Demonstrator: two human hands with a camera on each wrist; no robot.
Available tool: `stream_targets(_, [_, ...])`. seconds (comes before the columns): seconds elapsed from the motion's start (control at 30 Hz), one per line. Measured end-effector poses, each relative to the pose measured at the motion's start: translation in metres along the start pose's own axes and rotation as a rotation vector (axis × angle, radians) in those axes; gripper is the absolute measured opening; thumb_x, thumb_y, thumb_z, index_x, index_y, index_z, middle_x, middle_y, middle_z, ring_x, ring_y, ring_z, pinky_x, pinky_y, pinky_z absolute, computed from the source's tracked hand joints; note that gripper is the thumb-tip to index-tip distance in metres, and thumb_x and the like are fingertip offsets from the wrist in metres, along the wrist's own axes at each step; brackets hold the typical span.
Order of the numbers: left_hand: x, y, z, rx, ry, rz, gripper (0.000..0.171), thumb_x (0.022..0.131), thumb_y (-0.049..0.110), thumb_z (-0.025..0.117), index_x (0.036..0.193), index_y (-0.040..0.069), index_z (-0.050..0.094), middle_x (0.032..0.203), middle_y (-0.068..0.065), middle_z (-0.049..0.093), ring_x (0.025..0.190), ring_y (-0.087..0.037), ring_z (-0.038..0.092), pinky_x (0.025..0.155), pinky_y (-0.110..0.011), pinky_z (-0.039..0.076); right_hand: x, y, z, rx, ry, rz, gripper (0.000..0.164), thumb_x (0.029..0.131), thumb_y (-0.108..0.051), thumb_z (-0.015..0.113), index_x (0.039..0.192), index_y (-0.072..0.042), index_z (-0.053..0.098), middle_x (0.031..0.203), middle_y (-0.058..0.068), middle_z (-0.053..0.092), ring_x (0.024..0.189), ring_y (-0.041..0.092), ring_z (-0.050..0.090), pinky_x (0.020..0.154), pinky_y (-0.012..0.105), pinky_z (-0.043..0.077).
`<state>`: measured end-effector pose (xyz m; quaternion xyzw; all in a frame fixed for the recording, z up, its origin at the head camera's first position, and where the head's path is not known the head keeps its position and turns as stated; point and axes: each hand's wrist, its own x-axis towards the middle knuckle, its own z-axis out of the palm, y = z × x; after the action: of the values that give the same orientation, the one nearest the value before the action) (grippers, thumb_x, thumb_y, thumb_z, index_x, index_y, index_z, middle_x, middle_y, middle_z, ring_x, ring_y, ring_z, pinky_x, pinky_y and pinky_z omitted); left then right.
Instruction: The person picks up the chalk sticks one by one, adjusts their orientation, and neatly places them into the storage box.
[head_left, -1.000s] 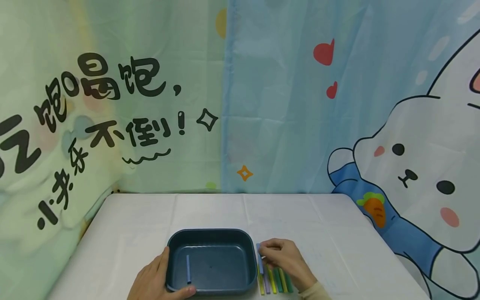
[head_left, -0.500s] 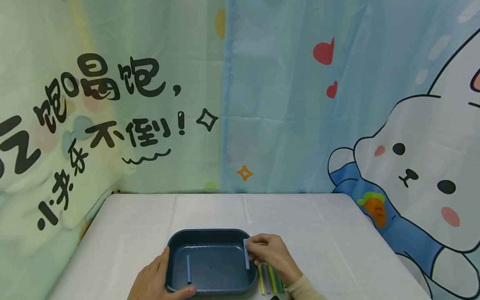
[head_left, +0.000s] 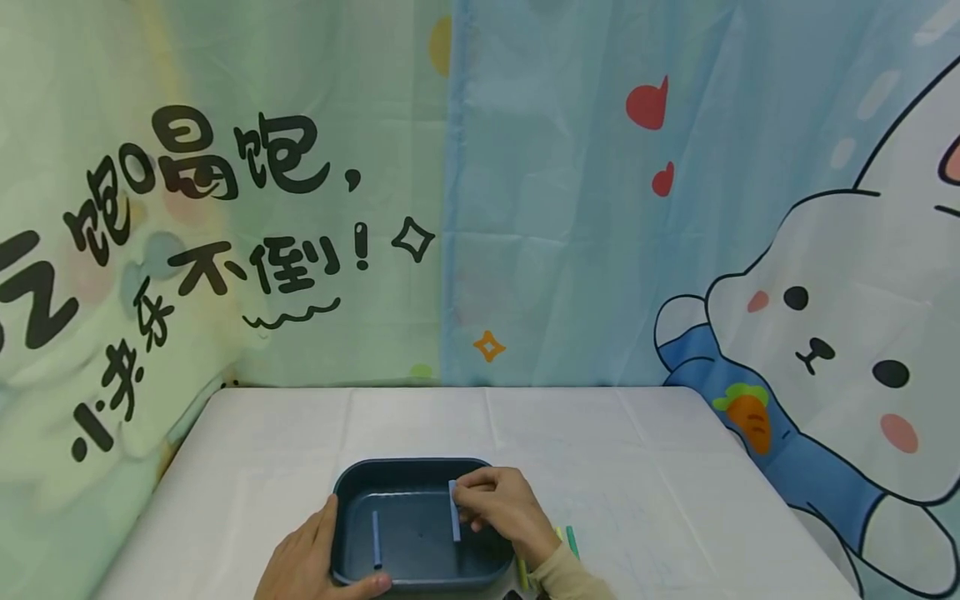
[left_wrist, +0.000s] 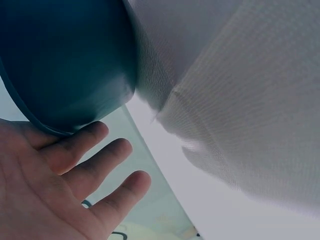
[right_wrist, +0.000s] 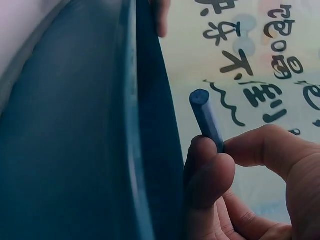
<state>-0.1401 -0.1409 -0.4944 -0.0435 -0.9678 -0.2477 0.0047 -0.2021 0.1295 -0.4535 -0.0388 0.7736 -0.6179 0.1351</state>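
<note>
A dark blue rectangular tray [head_left: 420, 575] stands near the white table's front. My left hand [head_left: 307, 552] steadies its left front corner, with the thumb over the front rim. In the left wrist view, the fingers [left_wrist: 112, 160] are extended and spread beside the tray wall. My right hand [head_left: 504, 507] pinches a slim light blue stick [head_left: 454, 518] between thumb and fingers, over the right part of the tray. The right wrist view shows this stick's round-looking end [right_wrist: 201, 97]; whether it is a crayon I cannot tell. Another blue stick [head_left: 377, 540] lies inside the tray at left.
To the tray's right lie a yellow stick [head_left: 522, 575] and a green stick [head_left: 572, 542], with others hidden by my right wrist. A printed curtain [head_left: 540, 192] hangs behind the white table [head_left: 285, 433].
My right hand has lifted the light blue stick from the row on the table and carried it left, across the rim, over the tray. The left hand stays in place.
</note>
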Motion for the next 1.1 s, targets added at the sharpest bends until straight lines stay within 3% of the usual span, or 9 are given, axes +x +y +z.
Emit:
stream_targets(0.23, [0.000, 0.002, -0.001, 0.007, -0.031, -0.021, 0.135, 0.069, 0.090, 0.060, 0.153, -0.011, 0.030, 0.143, -0.027, 0.051, 0.121, -0.041, 0.058, 0.099, -0.058, 0.047, 0.005, -0.001, 0.024, -0.010, 0.005, -0.026, 0.025, 0.088, -0.016, 0.074, 0.103, 0.003, 0.073, 0.080, 0.009, 0.072, 0.067, 0.019, 0.067, 0.060, 0.034, 0.057])
stream_targets(0.47, [0.001, 0.001, 0.000, 0.015, -0.007, 0.001, 0.133, 0.070, 0.089, 0.062, 0.152, -0.012, 0.032, 0.141, -0.027, 0.053, 0.118, -0.040, 0.060, 0.097, -0.056, 0.049, 0.012, 0.002, 0.042, 0.013, 0.002, -0.032, 0.021, 0.083, -0.011, 0.073, 0.098, 0.003, 0.073, 0.080, 0.009, 0.074, 0.064, 0.017, 0.068, 0.054, 0.027, 0.054])
stream_targets(1.1, [0.001, 0.001, -0.001, 0.014, -0.013, -0.004, 0.134, 0.070, 0.089, 0.061, 0.152, -0.012, 0.032, 0.141, -0.028, 0.053, 0.116, -0.039, 0.060, 0.096, -0.056, 0.049, 0.024, 0.002, 0.076, -0.040, 0.075, -0.042, 0.013, 0.076, -0.005, 0.074, 0.088, 0.000, 0.075, 0.065, 0.007, 0.070, 0.054, 0.013, 0.065, 0.048, 0.023, 0.052])
